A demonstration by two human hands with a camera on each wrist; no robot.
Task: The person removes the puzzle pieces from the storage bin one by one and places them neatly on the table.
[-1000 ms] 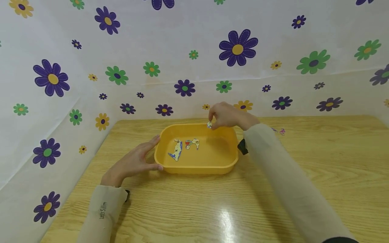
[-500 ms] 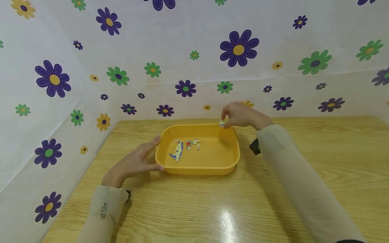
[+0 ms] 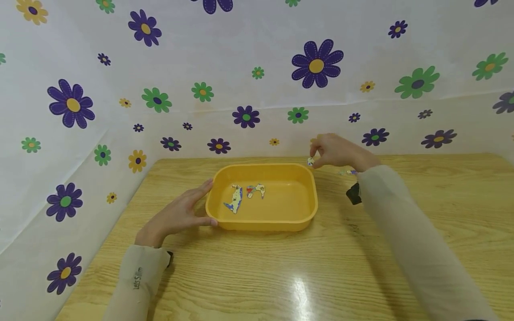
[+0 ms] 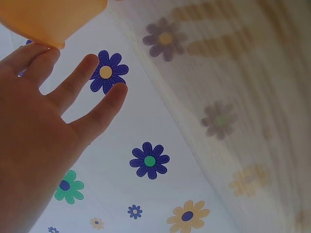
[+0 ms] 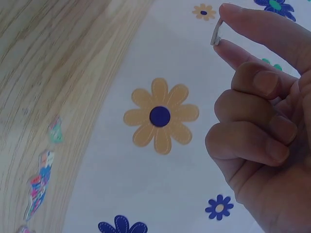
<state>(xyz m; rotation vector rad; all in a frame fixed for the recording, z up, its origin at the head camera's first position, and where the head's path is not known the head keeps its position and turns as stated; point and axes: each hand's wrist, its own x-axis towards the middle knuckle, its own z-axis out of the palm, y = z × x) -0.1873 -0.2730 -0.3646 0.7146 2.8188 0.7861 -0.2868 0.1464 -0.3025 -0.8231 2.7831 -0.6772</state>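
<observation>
In the head view a yellow plastic tray [image 3: 263, 222] stands on the wooden table. My left hand [image 3: 178, 216] holds its left end, thumb at the near corner and fingertips along the left side; in the left wrist view two fingers are spread off the rim. Inside the tray, toward the left, lie a long cream-and-blue map-like cutout [image 3: 234, 199] and smaller cutouts [image 3: 259, 189], one with red. Beyond the tray's far right corner, my right hand [image 3: 339, 150] pinches a small flat printed cutout [image 3: 311, 161] between thumb and index finger. The right wrist view shows this cutout edge-on, other fingers curled.
Several colourful cutouts [image 3: 347, 172] lie on the table right of the tray, partly hidden by my right wrist; the right wrist view shows blue-and-pink ones [image 5: 39, 184]. A white flower-printed sheet [image 3: 273, 93] rises behind and left of the table.
My right hand has carried the small cutout rightward, from over the tray's far rim to beyond its far right corner. The left hand and tray have stayed put.
</observation>
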